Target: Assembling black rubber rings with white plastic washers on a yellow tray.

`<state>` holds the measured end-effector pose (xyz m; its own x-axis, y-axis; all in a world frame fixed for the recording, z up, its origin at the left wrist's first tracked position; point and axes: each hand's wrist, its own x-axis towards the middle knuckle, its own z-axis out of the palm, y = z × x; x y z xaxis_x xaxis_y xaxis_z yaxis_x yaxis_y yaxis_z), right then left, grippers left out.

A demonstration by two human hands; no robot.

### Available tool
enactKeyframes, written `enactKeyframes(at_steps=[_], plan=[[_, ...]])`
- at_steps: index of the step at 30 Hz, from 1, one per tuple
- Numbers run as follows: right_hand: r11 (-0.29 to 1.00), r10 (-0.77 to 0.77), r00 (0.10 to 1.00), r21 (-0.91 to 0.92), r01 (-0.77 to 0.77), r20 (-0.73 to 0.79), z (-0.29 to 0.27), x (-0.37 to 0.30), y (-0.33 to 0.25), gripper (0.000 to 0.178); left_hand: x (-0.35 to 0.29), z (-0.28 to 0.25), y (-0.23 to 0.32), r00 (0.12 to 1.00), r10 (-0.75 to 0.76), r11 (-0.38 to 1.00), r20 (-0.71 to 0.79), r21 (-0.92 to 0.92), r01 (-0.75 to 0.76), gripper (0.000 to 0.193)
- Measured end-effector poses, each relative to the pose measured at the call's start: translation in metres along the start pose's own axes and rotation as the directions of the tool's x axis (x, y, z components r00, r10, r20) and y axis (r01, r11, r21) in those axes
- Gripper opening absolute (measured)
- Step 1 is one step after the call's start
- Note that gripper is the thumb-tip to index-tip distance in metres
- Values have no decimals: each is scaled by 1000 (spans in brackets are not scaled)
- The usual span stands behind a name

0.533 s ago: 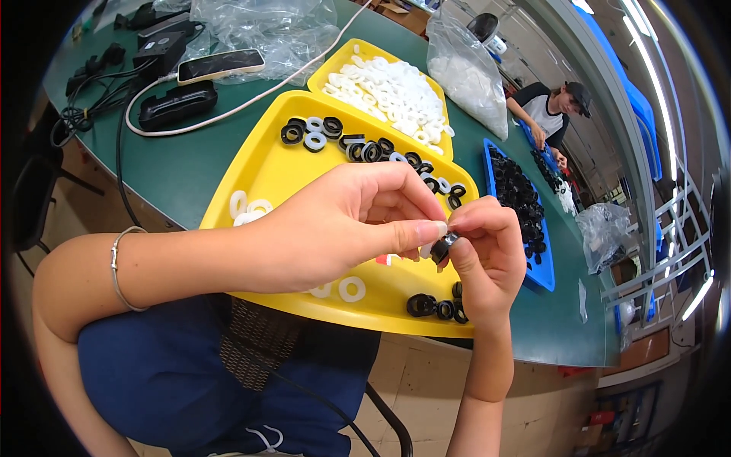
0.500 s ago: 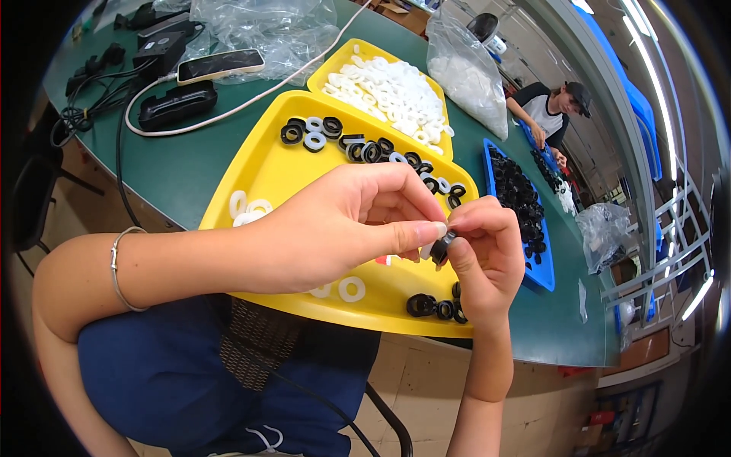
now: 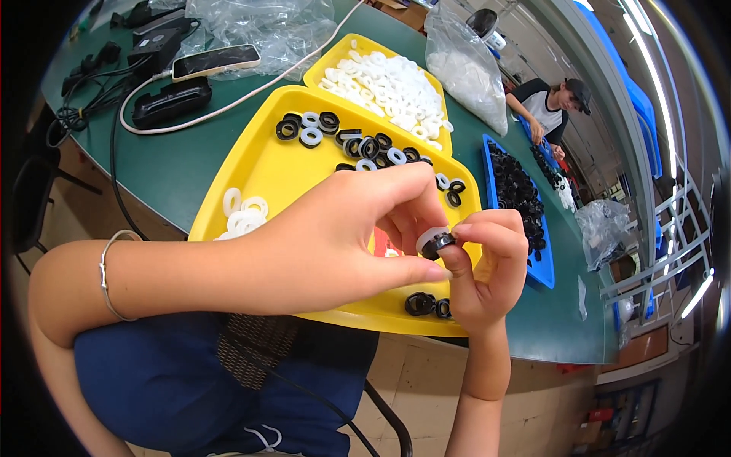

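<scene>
Pressing a white ring onto a black ring, both pinched between the 2 hands just above the near edge of the yellow tray. Half a second back the black ring sat edge-on with the white one barely showing; now turned face-up, white ring seated against its upper side. Reads as the 2 parts being mated, likely near fully joined, though seating depth not visible.

Left hand: thumb and forefinger closed in on the pair from the left, thumb tip under it, remaining fingers curled. Right hand: forefinger and thumb clamped on the black ring from the right, no gap showing.

Around: loose white rings at tray left, row of assembled black-and-white rings along tray top, 2 or 3 black rings at bottom edge. Second yellow tray of white rings behind, blue tray of black parts to the right on the green table.
</scene>
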<state>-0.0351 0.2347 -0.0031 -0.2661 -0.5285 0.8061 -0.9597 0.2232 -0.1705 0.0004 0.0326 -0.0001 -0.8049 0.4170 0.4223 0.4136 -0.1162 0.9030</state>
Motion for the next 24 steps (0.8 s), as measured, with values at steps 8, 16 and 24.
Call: enactKeyframes(at_steps=[8,16,24], plan=[[994,-2,994,-105,13,107,3,3,-4,29,-3,-1,-4,945,326,794,-9,546,-268,23],[994,57,986,-105,-41,157,2,-3,-7,26,2,2,-11,959,281,819,37,512,-259,22],[811,547,787,52,-583,287,10,1,-6,16,8,-12,-23,998,49,884,-34,467,-28,23]])
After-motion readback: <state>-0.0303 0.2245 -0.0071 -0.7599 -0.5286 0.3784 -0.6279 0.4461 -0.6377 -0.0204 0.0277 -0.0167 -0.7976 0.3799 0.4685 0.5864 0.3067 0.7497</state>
